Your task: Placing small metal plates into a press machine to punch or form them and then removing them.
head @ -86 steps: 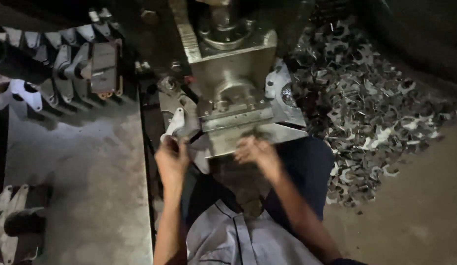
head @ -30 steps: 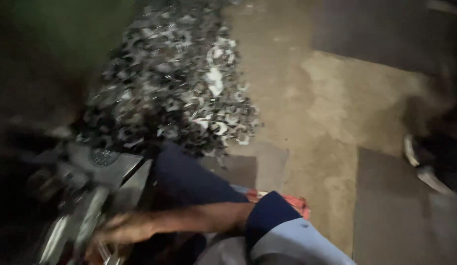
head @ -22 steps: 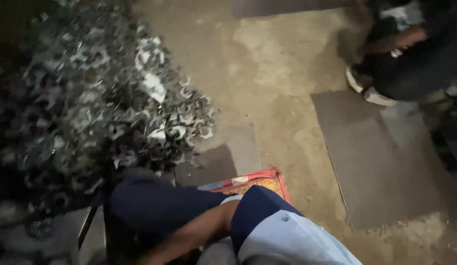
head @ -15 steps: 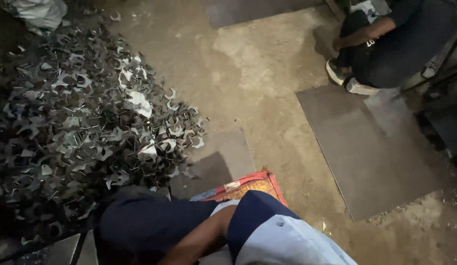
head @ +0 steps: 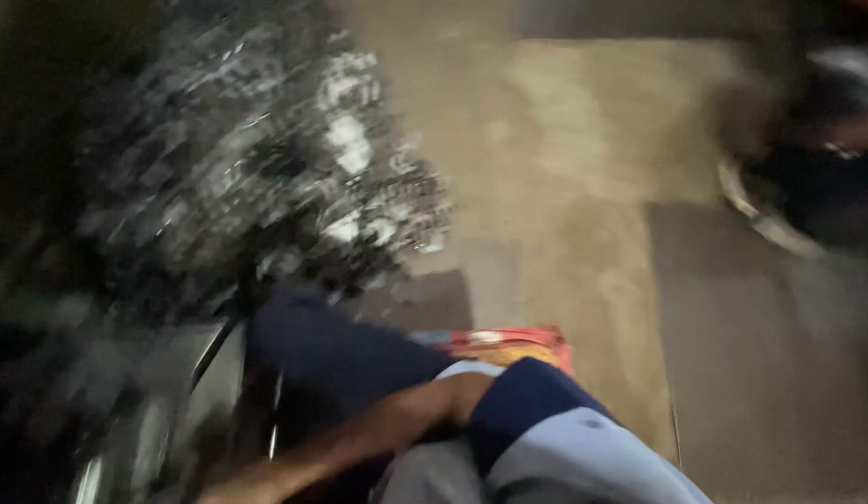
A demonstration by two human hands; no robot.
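Observation:
The picture is badly blurred by head motion. My right arm (head: 378,425), in a blue and grey sleeve, reaches down and to the left across my dark trouser leg (head: 331,359). My right hand (head: 243,483) is a smear at the bottom edge beside a dark metal machine part (head: 187,392); whether it holds anything cannot be made out. My left hand is out of the picture. A big heap of small shiny metal pieces (head: 266,159) lies on the floor at the upper left, beyond my knee.
An orange-red flat thing (head: 508,343) lies on the floor by my leg. Dark mats (head: 760,355) cover part of the concrete floor on the right. Another person's shoe and dark clothing (head: 779,201) show at the right edge.
The view has swung back to the left and blurred. The machine's edge and my right hand have come back in at the lower left. The other person has slid to the right edge.

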